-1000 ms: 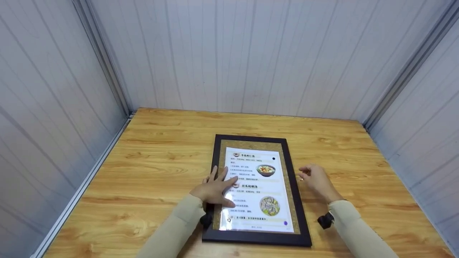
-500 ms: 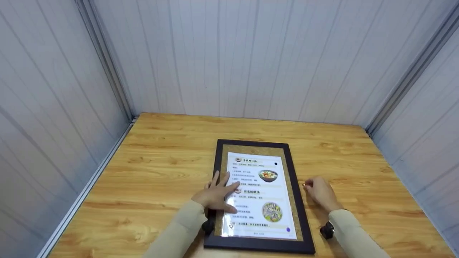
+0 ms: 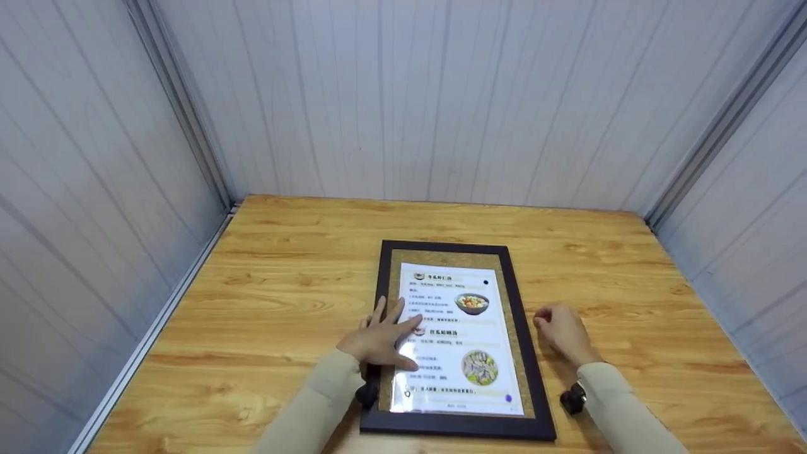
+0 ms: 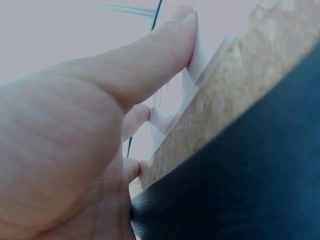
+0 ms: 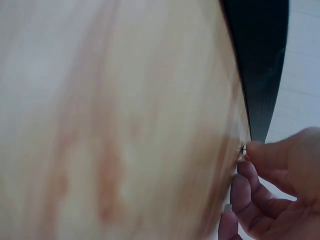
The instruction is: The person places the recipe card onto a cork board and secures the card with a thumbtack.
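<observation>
A black-framed corkboard (image 3: pixel 536 403) lies on the wooden table, bearing a glossy printed recipe sheet (image 3: pixel 441 384) with two food pictures. My left hand (image 3: pixel 378 340) rests with fingers spread across the sheet's left side and the frame. In the left wrist view its thumb (image 4: pixel 170 45) lies on the sheet, close to the cork strip. Just right of the frame, my right hand (image 3: pixel 564 331) has its fingers curled. Its thumb and index finger pinch a tiny thumbtack (image 5: pixel 243 149), mostly hidden by the fingertips, close to the tabletop. The sheet carries a black tack (image 3: pixel 485 282) and a purple tack (image 3: pixel 508 398).
A small dark ring-like mark (image 3: pixel 407 393) shows near the sheet's lower left corner. Wood-grain tabletop (image 3: pixel 271 302) extends around the board. Pale panel walls (image 3: pixel 403 101) with metal corner posts enclose the table at the back and both sides.
My right hand has shifted slightly right and down, and its fingers are more curled; the shiny tack seen earlier is now covered. My left hand stays spread on the sheet.
</observation>
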{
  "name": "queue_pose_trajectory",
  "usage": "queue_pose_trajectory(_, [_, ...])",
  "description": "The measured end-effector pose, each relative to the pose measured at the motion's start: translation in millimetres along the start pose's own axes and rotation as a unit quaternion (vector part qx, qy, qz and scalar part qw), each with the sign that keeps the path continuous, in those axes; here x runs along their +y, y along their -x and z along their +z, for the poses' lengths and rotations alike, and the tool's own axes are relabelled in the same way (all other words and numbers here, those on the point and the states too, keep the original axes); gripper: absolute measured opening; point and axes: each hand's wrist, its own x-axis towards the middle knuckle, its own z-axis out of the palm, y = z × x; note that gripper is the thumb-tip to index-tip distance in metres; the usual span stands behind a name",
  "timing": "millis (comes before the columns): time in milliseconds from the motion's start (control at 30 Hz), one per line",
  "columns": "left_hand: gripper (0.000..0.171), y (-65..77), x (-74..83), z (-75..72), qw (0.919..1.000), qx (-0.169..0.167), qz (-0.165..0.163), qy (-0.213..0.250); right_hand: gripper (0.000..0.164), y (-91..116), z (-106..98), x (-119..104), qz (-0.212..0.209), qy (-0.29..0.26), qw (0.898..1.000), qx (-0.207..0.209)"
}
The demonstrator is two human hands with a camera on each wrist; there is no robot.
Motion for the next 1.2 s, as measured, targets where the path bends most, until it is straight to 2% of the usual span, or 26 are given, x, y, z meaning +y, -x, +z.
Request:
queue_pose_trajectory(200, [0.097,-2.0,0.8,0.0,1.0000,0.003,-0.002,0.008,0.014,-3,-1,-1,0.004,0.009,1.000,0.003])
queue_pose_trajectory(300, [0.097,-1.6,0.6,-0.2,1.0000,0.003,-0.003,0.009,0.015,-3,-3,-3,0.015,-0.005,1.000,0.003])
queue_pose_trajectory(500, [0.096,-0.7,-1.5,-2.0,1.0000,0.002,0.004,0.005,0.015,-3,-6,-11,0.030,-0.070,0.996,0.036])
queue_pose_trajectory(633, [0.096,-0.3,-1.9,-3.6,1.0000,-0.001,0.005,0.008,0.015,-5,-7,-19,0.047,-0.115,0.991,0.043])
queue_pose_trajectory(767, [0.097,-0.1,-1.6,-4.6,1.0000,-0.003,0.000,0.009,0.018,-11,-8,-25,0.038,-0.152,0.986,0.054])
queue_pose_trajectory(933, [0.097,0.3,-1.6,-3.6,1.0000,-0.003,-0.001,0.007,0.020,-17,-6,-35,0.029,-0.220,0.974,0.053])
queue_pose_trajectory(1200, [0.097,1.2,-2.4,0.2,1.0000,-0.001,0.004,-0.002,0.021,-21,4,-55,0.013,-0.231,0.972,0.034])
